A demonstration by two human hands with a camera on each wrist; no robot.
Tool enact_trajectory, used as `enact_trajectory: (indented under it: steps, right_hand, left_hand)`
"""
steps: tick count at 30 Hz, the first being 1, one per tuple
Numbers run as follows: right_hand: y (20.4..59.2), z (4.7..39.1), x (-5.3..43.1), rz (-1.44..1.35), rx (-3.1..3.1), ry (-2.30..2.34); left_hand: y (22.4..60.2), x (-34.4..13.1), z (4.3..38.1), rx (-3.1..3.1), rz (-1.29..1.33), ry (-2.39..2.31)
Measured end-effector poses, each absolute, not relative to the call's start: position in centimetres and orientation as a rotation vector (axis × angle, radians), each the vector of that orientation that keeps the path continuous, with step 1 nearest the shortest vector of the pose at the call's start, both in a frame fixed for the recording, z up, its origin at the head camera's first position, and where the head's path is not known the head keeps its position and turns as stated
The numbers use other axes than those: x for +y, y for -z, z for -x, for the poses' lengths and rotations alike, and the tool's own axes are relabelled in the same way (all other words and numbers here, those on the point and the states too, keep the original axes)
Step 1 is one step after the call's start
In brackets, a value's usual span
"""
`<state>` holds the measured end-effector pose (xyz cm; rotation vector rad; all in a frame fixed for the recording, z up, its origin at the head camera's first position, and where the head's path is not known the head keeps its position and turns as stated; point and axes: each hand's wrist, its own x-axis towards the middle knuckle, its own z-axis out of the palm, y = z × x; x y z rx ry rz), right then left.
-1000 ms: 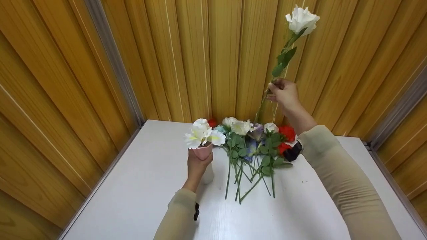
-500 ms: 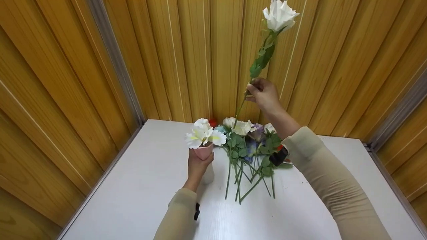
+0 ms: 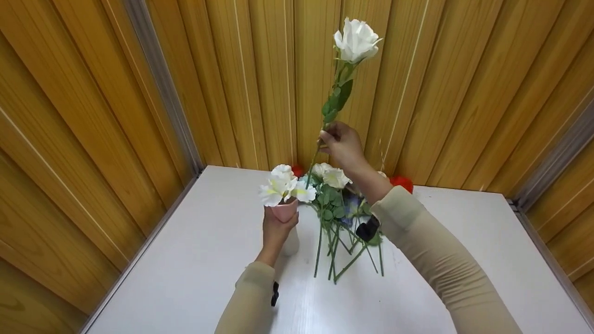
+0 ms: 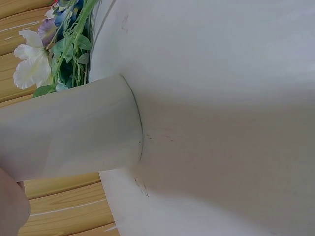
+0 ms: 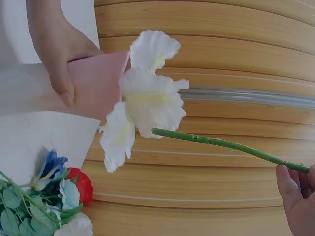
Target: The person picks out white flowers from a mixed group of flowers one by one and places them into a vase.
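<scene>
My left hand (image 3: 278, 227) grips a vase (image 5: 93, 83), pink at the top and whitish below, standing on the white table. A white iris (image 3: 282, 188) with yellow streaks fills its mouth. In the left wrist view the vase's pale lower body (image 4: 74, 132) meets the tabletop. My right hand (image 3: 342, 144) pinches the stem of a white rose (image 3: 357, 41) with green leaves, bloom up, above the table. In the right wrist view the cut end of its green stem (image 5: 211, 141) overlaps the edge of the iris petals, just beyond the vase's mouth.
A pile of artificial flowers (image 3: 336, 178) lies to the right of the vase, with white, blue and red blooms and stems (image 3: 332, 255) toward the front. Behind the table (image 3: 176, 260) rises a wood-patterned wall (image 3: 264, 83). Metal posts (image 3: 162, 83) stand at the corners.
My right hand has carried the white rose leftward from over the right of the flower pile, bringing its stem end to the iris. My left hand and the vase have stayed in place.
</scene>
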<state>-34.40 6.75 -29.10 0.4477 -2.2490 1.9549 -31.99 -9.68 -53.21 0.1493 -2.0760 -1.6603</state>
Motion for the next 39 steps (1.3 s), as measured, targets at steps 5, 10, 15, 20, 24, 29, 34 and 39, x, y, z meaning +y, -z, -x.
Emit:
enact_trajectory:
  steps: [5, 10, 15, 20, 24, 29, 34, 39]
  right_hand:
    - [30.2, 34.2, 5.9, -0.456, -2.273, -1.946]
    - [30.7, 34.0, 5.1, -0.458, -2.294, -1.940]
    - [31.3, 33.6, 4.5, -0.455, -2.284, -1.932]
    - [32.3, 33.4, 3.9, -0.433, -2.262, -1.939]
    - [33.3, 33.3, 3.5, -0.443, -2.266, -1.942]
    - [34.6, 33.1, 3.1, -0.492, -2.282, -1.902]
    - [35.9, 33.0, 2.7, -0.524, -2.286, -1.902]
    - [37.2, 32.8, 2.5, -0.578, -2.298, -1.843]
  left_hand:
    - [53.3, -9.8, 32.0, -2.075, -0.139, 1.632]
    - [53.3, -9.9, 31.9, -2.096, -0.152, 1.636]
    - [53.3, -10.0, 31.8, -2.082, -0.150, 1.613]
    - [53.2, -10.1, 31.8, -2.085, -0.129, 1.608]
    - [53.2, -10.1, 31.7, -2.089, -0.136, 1.609]
    - [53.3, -10.1, 31.7, -2.073, -0.124, 1.591]
    - [53.3, -9.9, 31.9, -2.067, -0.108, 1.566]
    - [53.3, -9.7, 31.9, -2.090, -0.107, 1.555]
